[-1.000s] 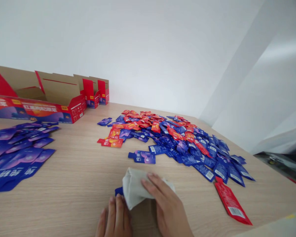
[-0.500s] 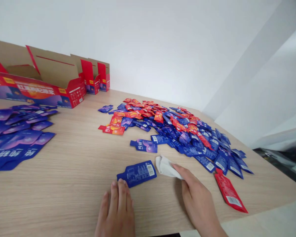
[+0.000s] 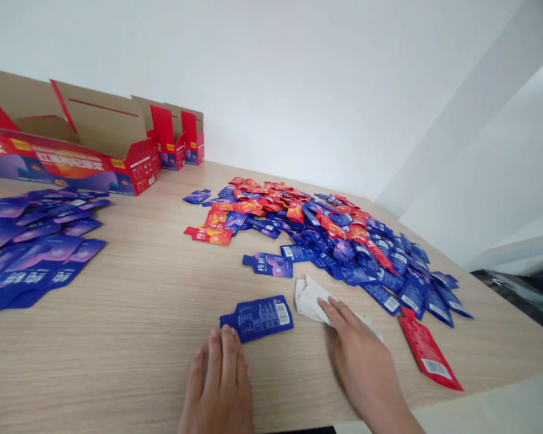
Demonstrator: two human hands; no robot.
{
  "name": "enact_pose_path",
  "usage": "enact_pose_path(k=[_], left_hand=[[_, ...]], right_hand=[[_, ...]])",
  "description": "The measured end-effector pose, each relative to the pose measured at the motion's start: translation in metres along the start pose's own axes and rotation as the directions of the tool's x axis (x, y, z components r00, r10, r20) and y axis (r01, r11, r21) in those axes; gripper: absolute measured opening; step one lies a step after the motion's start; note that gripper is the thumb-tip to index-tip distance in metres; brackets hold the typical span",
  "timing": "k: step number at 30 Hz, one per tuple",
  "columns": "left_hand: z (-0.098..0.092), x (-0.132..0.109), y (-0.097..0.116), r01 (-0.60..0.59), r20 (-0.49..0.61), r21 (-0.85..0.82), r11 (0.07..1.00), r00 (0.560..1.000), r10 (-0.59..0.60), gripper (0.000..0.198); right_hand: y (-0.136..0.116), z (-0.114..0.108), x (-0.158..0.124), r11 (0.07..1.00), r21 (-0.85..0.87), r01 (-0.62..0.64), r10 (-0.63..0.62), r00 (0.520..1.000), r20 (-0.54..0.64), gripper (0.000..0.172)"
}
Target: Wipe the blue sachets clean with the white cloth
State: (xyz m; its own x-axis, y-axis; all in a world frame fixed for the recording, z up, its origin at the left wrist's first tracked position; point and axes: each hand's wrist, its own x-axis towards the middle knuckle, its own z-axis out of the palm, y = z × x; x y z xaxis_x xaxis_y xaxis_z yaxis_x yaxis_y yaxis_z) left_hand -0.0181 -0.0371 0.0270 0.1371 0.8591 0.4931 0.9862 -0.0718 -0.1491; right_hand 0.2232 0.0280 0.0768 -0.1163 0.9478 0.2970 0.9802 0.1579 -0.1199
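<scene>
A blue spouted pouch [image 3: 263,318] lies flat on the table, its barcode end to the right. My left hand [image 3: 219,383] rests palm down in front of it, fingers stretched out, with the fingertips at the pouch's neck. To the right, my right hand [image 3: 364,361] holds a folded white cloth [image 3: 310,298] down against the table, fingers over its top. The cloth lies just beyond the pouch's right end. Another blue pouch [image 3: 271,265] with a purple fruit print lies behind. Right of my right hand is a red pouch [image 3: 429,352] with its back up.
A mixed heap of red and blue pouches [image 3: 326,235] spreads across the back right. Overlapping blue pouches [image 3: 40,259] lie at the left. Open red cardboard boxes [image 3: 138,169] stand along the wall. The table's front edge runs close to my hands.
The cloth was bunched in my right fingers; now it is spread flatter, with the fingers laid over it. My left hand stays at the pouch's neck. The whole view has shifted slightly.
</scene>
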Motion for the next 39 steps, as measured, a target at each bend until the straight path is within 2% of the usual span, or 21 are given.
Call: enact_pose_path(k=[3,6,8,10,12,15,18,20,22,25,27,29,32,35,39], left_hand=[[0.0,-0.001,0.0,0.01,0.003,-0.029,1.0,1.0,-0.01,0.045],[0.002,-0.003,-0.002,0.001,-0.001,-0.044,0.999,1.0,-0.001,0.044],[0.005,-0.005,-0.004,-0.027,0.004,-0.029,0.999,1.0,0.027,0.041],[0.007,-0.005,-0.007,-0.046,0.004,-0.009,0.999,0.999,0.046,0.04],[0.008,-0.005,-0.007,-0.034,-0.011,0.002,0.999,0.999,0.034,0.04],[0.007,-0.003,-0.004,0.005,-0.04,-0.015,1.0,0.999,-0.006,0.041],[0.004,-0.001,0.0,0.013,-0.045,-0.027,1.0,0.999,-0.015,0.042],[0.002,0.0,0.001,0.012,-0.041,-0.026,1.0,0.999,-0.013,0.043],[0.001,0.0,0.001,0.018,-0.033,-0.025,1.0,0.999,-0.019,0.044],[0.001,0.0,-0.004,0.011,-0.009,-0.037,0.999,1.0,-0.011,0.04],[0.002,0.0,-0.008,-0.01,0.014,-0.062,0.998,1.0,0.011,0.037],[0.003,0.0,-0.01,-0.022,0.021,-0.069,0.997,0.999,0.024,0.034],[0.005,-0.001,-0.01,-0.027,-0.018,0.003,1.0,0.999,0.027,0.036],[0.008,-0.002,-0.011,-0.043,-0.06,0.07,0.997,0.997,0.048,0.041],[0.009,0.003,-0.021,-0.108,-0.086,-0.042,0.993,0.991,0.104,0.042]], right_hand=[[-0.011,-0.005,-0.001,0.989,0.135,0.051,-0.043,0.997,-0.065,0.066],[-0.053,0.005,0.003,0.924,0.282,0.257,-0.219,0.962,-0.16,0.069],[-0.078,0.015,0.007,0.872,0.291,0.395,-0.362,0.918,-0.161,0.072],[-0.089,0.021,0.009,0.855,0.259,0.449,-0.43,0.894,-0.129,0.077],[-0.08,0.023,0.009,0.892,0.21,0.401,-0.393,0.916,-0.078,0.08],[-0.041,0.015,0.003,0.967,0.106,0.231,-0.231,0.973,-0.017,0.081],[-0.005,0.001,-0.004,0.995,0.017,0.095,-0.094,0.995,-0.027,0.073],[0.002,-0.005,-0.006,0.998,0.033,0.06,-0.058,0.997,-0.057,0.067],[-0.01,-0.005,-0.005,0.988,0.114,0.104,-0.09,0.989,-0.119,0.063],[-0.05,0.005,0.001,0.919,0.237,0.316,-0.269,0.94,-0.208,0.067],[-0.076,0.015,0.005,0.853,0.266,0.449,-0.405,0.891,-0.205,0.073],[-0.089,0.021,0.007,0.828,0.262,0.496,-0.466,0.868,-0.17,0.079],[-0.072,0.023,0.003,0.882,0.222,0.415,-0.398,0.91,-0.118,0.079],[-0.026,0.02,-0.006,0.963,0.124,0.241,-0.231,0.968,-0.095,0.071],[0.028,0.021,-0.02,0.996,-0.001,0.092,-0.091,0.989,-0.116,0.059]])
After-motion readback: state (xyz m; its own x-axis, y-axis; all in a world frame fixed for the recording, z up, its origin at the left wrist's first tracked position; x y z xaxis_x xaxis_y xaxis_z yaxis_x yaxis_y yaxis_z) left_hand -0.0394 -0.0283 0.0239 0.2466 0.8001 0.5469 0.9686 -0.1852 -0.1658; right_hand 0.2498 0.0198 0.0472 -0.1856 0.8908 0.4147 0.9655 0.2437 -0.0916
